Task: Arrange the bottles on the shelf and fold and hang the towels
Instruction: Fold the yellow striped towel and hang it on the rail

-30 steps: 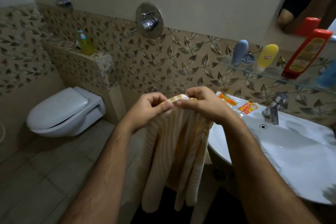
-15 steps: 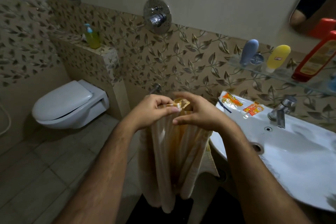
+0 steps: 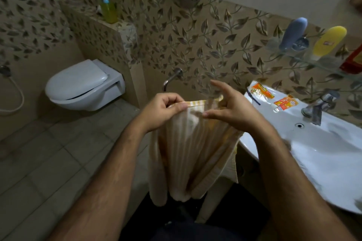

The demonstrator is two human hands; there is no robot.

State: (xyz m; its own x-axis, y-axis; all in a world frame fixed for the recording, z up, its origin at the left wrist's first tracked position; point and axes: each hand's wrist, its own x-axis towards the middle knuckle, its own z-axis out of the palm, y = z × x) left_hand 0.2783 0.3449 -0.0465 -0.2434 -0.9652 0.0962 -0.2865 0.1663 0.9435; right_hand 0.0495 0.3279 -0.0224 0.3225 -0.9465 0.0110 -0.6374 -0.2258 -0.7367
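In front of the person, between toilet and sink, at chest height:
Left hand (image 3: pixel 163 110): its grip pinches the top hem of a striped towel (image 3: pixel 188 152), thumb and curled fingers closed on the orange-checked edge.
Right hand (image 3: pixel 231 106): its grip is wide, fingers spread and mostly straight, the thumb and lower fingertips just at the towel's bunched top edge; whether they press the cloth cannot be told.
Towel: cream and orange, hanging down from the hands in long loose folds, its right side close to the sink rim.
Sink (image 3: pixel 323 154): white, to the right, with a chrome tap (image 3: pixel 318 106) and two orange sachets (image 3: pixel 274 97) on its back ledge.
Glass shelf (image 3: pixel 305 56): above the sink, carrying a blue-grey bottle (image 3: pixel 292 35), a yellow bottle (image 3: pixel 329 40) and a red bottle (image 3: pixel 352 61) cut by the frame edge.
Tiled ledge: a green pump bottle (image 3: pixel 108 9) stands on it, well apart to the left.
Toilet (image 3: pixel 82 86): white, lid down, below that ledge.
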